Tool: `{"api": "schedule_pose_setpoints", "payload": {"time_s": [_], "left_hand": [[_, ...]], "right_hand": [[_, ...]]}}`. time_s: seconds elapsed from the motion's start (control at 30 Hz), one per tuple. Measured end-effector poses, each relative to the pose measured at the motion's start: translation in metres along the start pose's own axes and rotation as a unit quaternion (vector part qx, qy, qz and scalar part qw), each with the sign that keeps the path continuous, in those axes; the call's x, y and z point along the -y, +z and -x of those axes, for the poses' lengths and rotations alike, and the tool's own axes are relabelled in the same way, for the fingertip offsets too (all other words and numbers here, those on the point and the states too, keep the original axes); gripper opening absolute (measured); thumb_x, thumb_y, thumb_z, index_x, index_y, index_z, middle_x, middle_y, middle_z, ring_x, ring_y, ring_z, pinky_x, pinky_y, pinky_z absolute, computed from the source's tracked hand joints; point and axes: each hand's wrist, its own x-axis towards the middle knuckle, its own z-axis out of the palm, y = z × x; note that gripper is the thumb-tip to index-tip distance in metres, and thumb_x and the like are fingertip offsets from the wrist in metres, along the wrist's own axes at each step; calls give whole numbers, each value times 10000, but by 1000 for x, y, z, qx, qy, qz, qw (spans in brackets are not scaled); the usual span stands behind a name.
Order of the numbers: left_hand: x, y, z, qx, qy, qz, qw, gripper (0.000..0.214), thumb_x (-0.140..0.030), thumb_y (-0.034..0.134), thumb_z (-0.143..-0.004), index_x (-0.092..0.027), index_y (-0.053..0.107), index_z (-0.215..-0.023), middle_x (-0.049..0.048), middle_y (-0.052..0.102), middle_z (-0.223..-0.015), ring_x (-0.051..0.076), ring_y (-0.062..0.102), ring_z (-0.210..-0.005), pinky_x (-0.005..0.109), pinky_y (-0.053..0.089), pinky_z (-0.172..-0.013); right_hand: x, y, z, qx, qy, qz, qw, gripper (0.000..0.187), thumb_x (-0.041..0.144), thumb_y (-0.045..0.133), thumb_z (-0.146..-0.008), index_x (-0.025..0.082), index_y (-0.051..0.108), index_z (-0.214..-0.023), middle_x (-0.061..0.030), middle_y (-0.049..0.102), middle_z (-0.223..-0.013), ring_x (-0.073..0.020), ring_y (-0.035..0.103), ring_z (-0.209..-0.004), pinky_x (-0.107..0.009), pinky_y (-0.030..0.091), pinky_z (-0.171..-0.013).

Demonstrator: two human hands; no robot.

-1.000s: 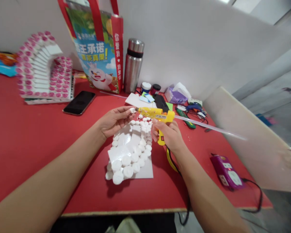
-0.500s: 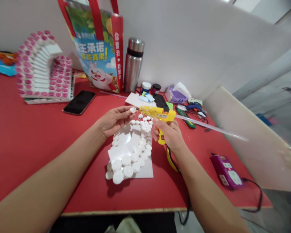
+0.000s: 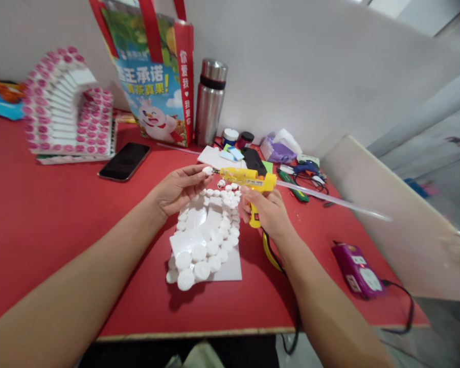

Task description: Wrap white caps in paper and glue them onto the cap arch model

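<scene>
Between the thumb and fingers of my left hand point(image 3: 180, 188) is a small white disc point(image 3: 207, 171), pinched by its edge. My right hand point(image 3: 267, 208) is closed round the handle of a yellow hot glue gun point(image 3: 249, 179), its nozzle pointing left, close to the disc. A long clear glue stick point(image 3: 333, 201) juts from the gun's back. Below both hands lies a white board model point(image 3: 209, 220), edged with rows of round white discs point(image 3: 199, 252). Whether the nozzle touches the disc I cannot tell.
A pink-and-white craft model point(image 3: 67, 105), a black phone point(image 3: 125, 161), a printed bag point(image 3: 153, 76) and a steel flask point(image 3: 210, 102) stand or lie toward the back. Jars, papers and a purple tissue pack point(image 3: 279, 148) sit behind the gun. A purple power strip point(image 3: 357, 271) lies at right.
My left hand has drawn the white disc slightly left, a little away from the nozzle. The glue gun stays almost where it was.
</scene>
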Motion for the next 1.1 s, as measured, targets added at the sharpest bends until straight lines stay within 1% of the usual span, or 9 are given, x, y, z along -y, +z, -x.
{"api": "schedule_pose_setpoints", "payload": {"time_s": [0.13, 0.3, 0.4, 0.5, 0.6, 0.73, 0.87, 0.97, 1.1], "left_hand": [[3, -1, -2, 12, 47, -34, 998, 166, -6, 833, -724, -116, 787, -840, 41, 755, -763, 99, 710, -688, 196, 609, -728], [8, -5, -4, 11, 197, -170, 966, 275, -223, 918, -677, -139, 788, -905, 48, 769, -850, 126, 704, -760, 242, 581, -754], [9, -6, -3, 13, 296, -311, 903, 251, -277, 859, -748, -146, 779, -946, 56, 748, -899, 139, 679, -794, 264, 557, -759], [9, -7, -2, 24, 404, -424, 810, 143, -250, 758, -823, -152, 762, -927, 62, 709, -943, 136, 645, -794, 281, 544, -770], [9, -9, -1, 35, 456, -500, 735, 147, -214, 683, -866, -164, 735, -994, 60, 685, -957, 139, 627, -797, 287, 538, -772], [8, -11, 1, 44, 472, -558, 681, 324, -167, 631, -879, -162, 656, -1203, 49, 661, -971, 148, 624, -824, 302, 533, -809], [7, -11, 4, 45, 489, -604, 627, 393, -128, 583, -889, -141, 604, -1280, 59, 652, -989, 158, 610, -846, 311, 524, -823], [5, -10, 5, 50, 491, -619, 611, 398, -130, 566, -895, -130, 600, -1291, 69, 654, -993, 169, 608, -864, 319, 521, -835], [-3, -12, 3, 52, 444, -611, 653, 316, -190, 605, -884, -151, 673, -1191, 65, 680, -981, 167, 612, -831, 316, 513, -802]], "right_hand": [[0, 0, 0, 9, 1, -7, 1000, 441, 447, 712, -853, 183, 547, -542, 42, 479, -473, -106, 528, -378, -246, 395, -418], [3, 0, 1, -15, 6, -16, 1000, 422, 446, 737, -826, 178, 567, -548, 41, 488, -478, -105, 526, -371, -241, 389, -403], [2, -2, 0, -29, 6, -34, 999, 380, 439, 732, -827, 177, 594, -589, 41, 504, -491, -108, 536, -384, -239, 396, -406], [1, -3, -1, -32, 5, -44, 998, 380, 440, 736, -824, 176, 592, -592, 41, 502, -489, -108, 533, -381, -240, 395, -408], [0, -4, -1, -30, 1, -45, 999, 388, 442, 736, -830, 176, 589, -589, 38, 505, -491, -108, 533, -381, -241, 391, -409], [-1, -4, -1, -30, 3, -39, 999, 378, 440, 736, -834, 177, 596, -600, 40, 511, -493, -110, 539, -384, -241, 394, -409], [-2, -4, -1, -26, 3, -22, 999, 389, 441, 722, -845, 176, 599, -588, 33, 523, -499, -111, 542, -391, -243, 398, -412], [-2, -5, -1, -19, 0, -3, 1000, 403, 447, 705, -858, 175, 607, -577, 19, 545, -507, -119, 558, -409, -249, 413, -429], [-3, -6, -2, -22, -18, 21, 999, 399, 442, 680, -887, 178, 631, -592, 1, 584, -507, -128, 573, -440, -259, 435, -475]]}}
